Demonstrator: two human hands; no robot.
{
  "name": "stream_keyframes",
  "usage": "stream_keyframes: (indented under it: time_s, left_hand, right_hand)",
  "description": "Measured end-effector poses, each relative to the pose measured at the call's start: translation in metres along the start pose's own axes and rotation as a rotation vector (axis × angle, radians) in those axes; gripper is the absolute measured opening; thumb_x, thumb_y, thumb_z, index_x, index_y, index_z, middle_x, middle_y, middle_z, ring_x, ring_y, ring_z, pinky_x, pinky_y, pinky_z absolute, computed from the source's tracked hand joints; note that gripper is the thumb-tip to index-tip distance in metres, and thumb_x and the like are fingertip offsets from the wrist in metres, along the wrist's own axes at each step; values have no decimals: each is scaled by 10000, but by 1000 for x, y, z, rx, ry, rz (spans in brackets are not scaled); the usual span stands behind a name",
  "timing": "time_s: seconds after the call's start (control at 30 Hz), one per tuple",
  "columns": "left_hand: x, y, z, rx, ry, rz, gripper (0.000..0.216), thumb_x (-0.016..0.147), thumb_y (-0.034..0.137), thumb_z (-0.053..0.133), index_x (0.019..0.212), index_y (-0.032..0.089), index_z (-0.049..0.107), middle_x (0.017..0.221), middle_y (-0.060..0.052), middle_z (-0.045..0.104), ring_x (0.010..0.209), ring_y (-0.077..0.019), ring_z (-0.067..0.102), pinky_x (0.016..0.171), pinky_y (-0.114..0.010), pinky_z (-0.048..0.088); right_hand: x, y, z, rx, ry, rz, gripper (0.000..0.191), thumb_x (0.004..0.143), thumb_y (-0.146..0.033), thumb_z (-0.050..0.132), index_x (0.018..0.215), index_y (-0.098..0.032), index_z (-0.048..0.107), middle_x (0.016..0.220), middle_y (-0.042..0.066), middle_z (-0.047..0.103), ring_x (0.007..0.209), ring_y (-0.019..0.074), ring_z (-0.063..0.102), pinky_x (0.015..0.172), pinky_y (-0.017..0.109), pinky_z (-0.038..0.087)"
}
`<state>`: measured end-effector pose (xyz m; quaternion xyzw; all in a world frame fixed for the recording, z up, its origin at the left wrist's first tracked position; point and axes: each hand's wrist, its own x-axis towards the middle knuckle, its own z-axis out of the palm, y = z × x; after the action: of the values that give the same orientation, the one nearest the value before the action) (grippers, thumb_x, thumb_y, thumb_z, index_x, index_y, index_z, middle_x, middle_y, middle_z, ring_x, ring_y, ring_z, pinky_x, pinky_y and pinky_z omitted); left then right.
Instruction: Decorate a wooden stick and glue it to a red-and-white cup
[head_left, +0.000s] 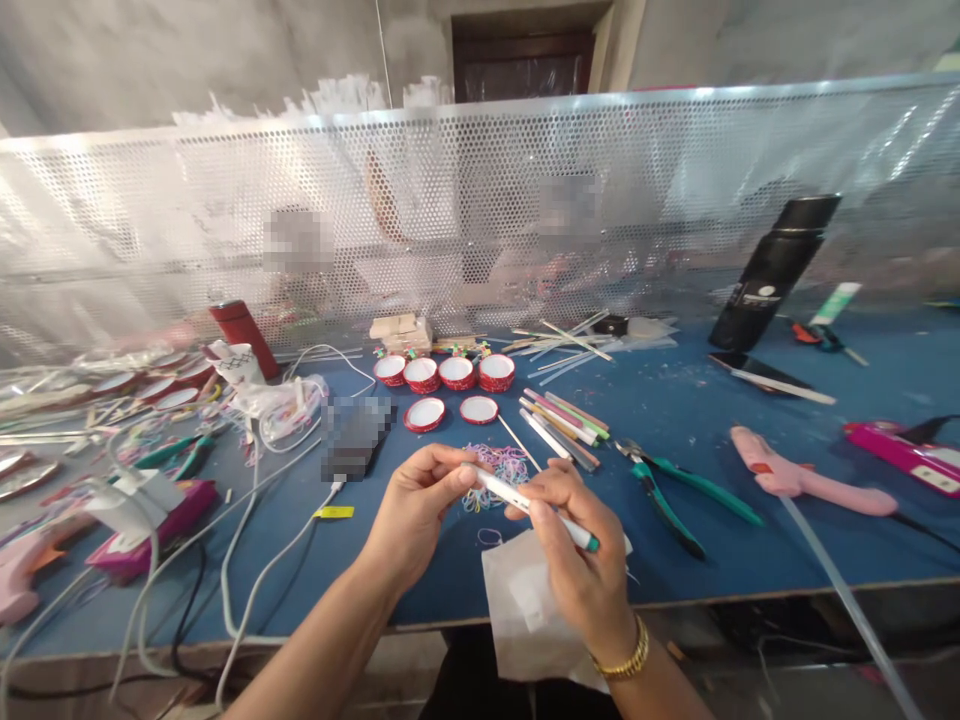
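Observation:
Both my hands hold a slim white marker (504, 489) with a green end, tilted down to the right over the table's near part. My left hand (414, 512) pinches its left end between thumb and fingertips. Wrapped round the middle is my right hand (583, 560), with the green end sticking out past the fingers. Just behind the marker lies a pile of small pastel elastic bands (510, 462); one loose band (490, 538) sits nearer me. A pale sheet of paper (506, 600) hangs over the table edge, partly under my right hand.
Red-rimmed white round dishes (424, 413) stand behind the bands, beside several coloured pens (574, 420). Green-handled pliers (660, 500), a pink glue gun (806, 475) and a black bottle (772, 275) are right. Left are a phone (356, 437), cables and a red bottle (246, 338). A perforated screen (480, 220) stands behind.

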<state>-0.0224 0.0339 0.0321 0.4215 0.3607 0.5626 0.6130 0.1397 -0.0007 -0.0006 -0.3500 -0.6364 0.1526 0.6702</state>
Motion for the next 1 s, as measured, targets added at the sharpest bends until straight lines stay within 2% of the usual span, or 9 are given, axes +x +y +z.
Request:
stream_keyframes:
  time_s: [0.2,0.3,0.37,0.43,0.5,0.57,0.6,0.87,1.0]
  left_hand:
    - [-2,1,1,42,26,13,285,603,330,915,761,166,744,773,-25,740,720,-112,648,710,-208,508]
    - [-4,4,1,163,62,44,356,694,376,849,973,183,743,856,-41,738,769,-137,660,720,-232,520]
    - [-13,3,4,329,114,179,449,780,386,774,1183,220,669,1019,-64,729,870,-174,679,753,-274,538]
    - [-29,-5,9,590,167,444,444,830,341,726,1248,245,611,1201,-93,676,1007,-213,661,830,-331,545]
    - [-49,-18,15,904,37,651,293,833,283,719,1118,259,656,1161,-89,685,1060,-245,638,890,-384,534]
    - [-65,-33,19,1114,-277,765,186,839,256,704,1023,272,680,1103,-75,710,1031,-251,643,874,-397,542]
    - [-70,-40,21,1182,-338,804,163,842,249,697,1003,266,684,1098,-72,717,1034,-257,643,867,-401,545]
    - [-70,-61,13,1456,-305,876,153,914,217,632,1052,252,689,1163,-29,729,1124,-227,628,887,-351,540]
    - [-69,-62,11,1449,-306,862,164,915,253,639,1065,264,706,1157,-44,726,1114,-226,630,871,-356,557]
  right_hand:
    - [1,-1,-1,14,-23,3,146,966,-209,508,890,-231,630,724,-35,699,698,165,645,1088,506,348]
    - [5,-2,2,5,-59,37,119,957,-232,538,924,-235,653,774,-14,715,749,180,659,1033,486,413]
    - [7,0,5,57,-42,124,116,955,-269,563,967,-239,674,857,12,730,825,198,677,912,427,497]
    - [7,4,7,142,35,247,149,962,-313,568,1016,-242,688,917,29,734,869,206,691,807,372,538]
    - [7,10,9,204,150,335,180,968,-347,568,1047,-242,691,945,34,734,878,201,694,787,354,546]
    - [6,15,11,238,245,366,191,966,-366,576,1051,-237,689,953,32,722,892,191,680,819,357,538]
    - [6,17,11,254,275,368,194,964,-373,580,1050,-235,686,949,28,711,893,184,668,834,357,530]
    - [21,12,-2,306,313,373,265,970,-369,500,1095,-200,662,971,56,683,836,172,638,817,380,523]
    - [38,12,-34,22,225,232,344,933,-350,589,1254,-228,566,1009,58,702,843,185,667,775,359,538]
